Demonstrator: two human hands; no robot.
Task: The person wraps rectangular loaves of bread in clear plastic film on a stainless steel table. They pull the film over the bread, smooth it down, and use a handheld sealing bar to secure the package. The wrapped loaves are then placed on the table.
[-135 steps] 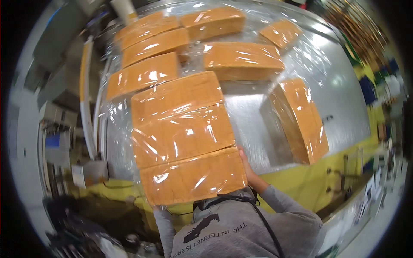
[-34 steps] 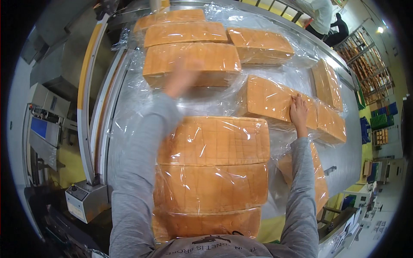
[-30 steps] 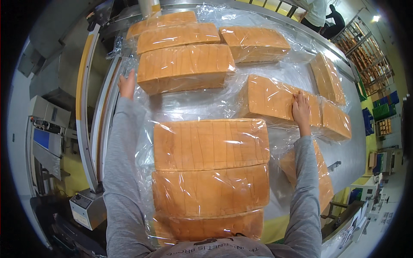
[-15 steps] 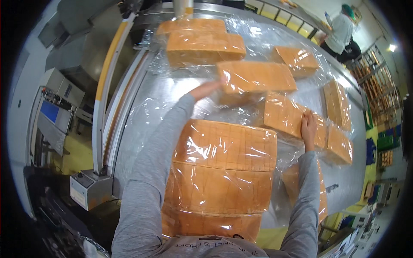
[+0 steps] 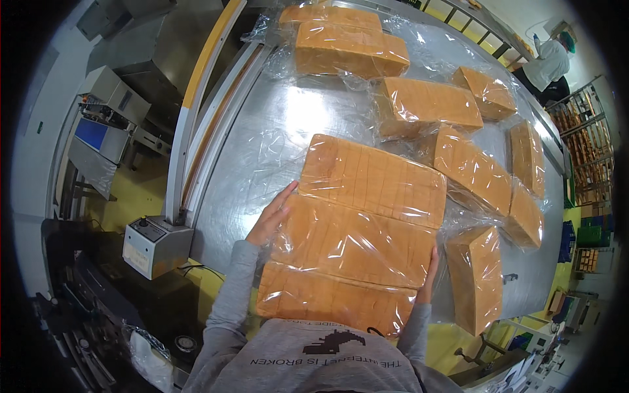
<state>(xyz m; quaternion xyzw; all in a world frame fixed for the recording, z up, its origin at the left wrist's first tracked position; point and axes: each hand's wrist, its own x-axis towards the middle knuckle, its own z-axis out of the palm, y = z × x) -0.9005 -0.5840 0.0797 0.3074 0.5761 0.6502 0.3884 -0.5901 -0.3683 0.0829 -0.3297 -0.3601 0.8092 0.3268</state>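
Observation:
Three sliced bread loaves in clear plastic lie side by side in front of my body: a far loaf [image 5: 372, 180], a middle loaf [image 5: 354, 237] and a near loaf [image 5: 334, 298]. My left hand [image 5: 270, 215] rests against their left side with fingers stretched out, by the seam between the far and middle loaves. At the right side of the middle loaf, my right hand [image 5: 429, 275] lies along the edge with a finger extended; its other fingers are partly hidden. Both hands touch the loaves from opposite sides.
More bagged loaves lie beyond, among them a back loaf [image 5: 350, 51], a centre loaf [image 5: 429, 105] and a right loaf [image 5: 475, 278], on a metal table [image 5: 242, 177]. A long sealing bar [image 5: 196, 92] borders the left, with its control box [image 5: 157, 245]. A person [image 5: 549, 65] stands far right.
Both hands have left the loaves farther back and come down to the sides of the three near loaves. The centre loaf sits farther right, beside the other loaves. The view has shifted.

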